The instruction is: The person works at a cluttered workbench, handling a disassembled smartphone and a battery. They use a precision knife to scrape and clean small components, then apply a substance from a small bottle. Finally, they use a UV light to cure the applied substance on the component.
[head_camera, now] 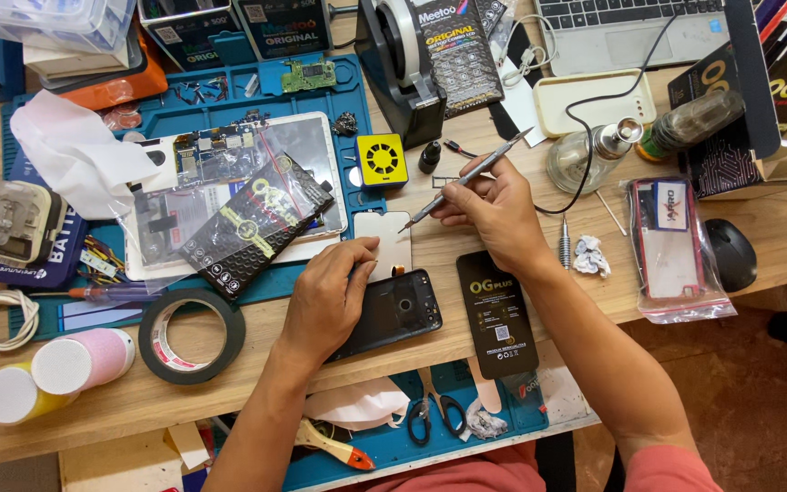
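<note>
Left hand (325,301) lies flat, fingers spread, pressing the black rectangular phone body (392,314) onto the wooden bench (257,364). Right hand (494,214), at two o'clock from the phone, pinches a slim grey metal pry tool (466,178), tip aimed toward eight o'clock.

Flat black rectangular package with gold print (497,314) lies on the bench just right of the phone. Black patterned pouch with yellow-green print (257,226) lies tilted on the opened tablet. Black-and-orange hanging pack (458,55) leans on the tape dispenser. Clear plastic bag holding a red-edged case (676,246) at right, beside the mouse. Black-and-gold box (730,118) upper right. Two dark teal boxes (248,32) along the top edge.
</note>
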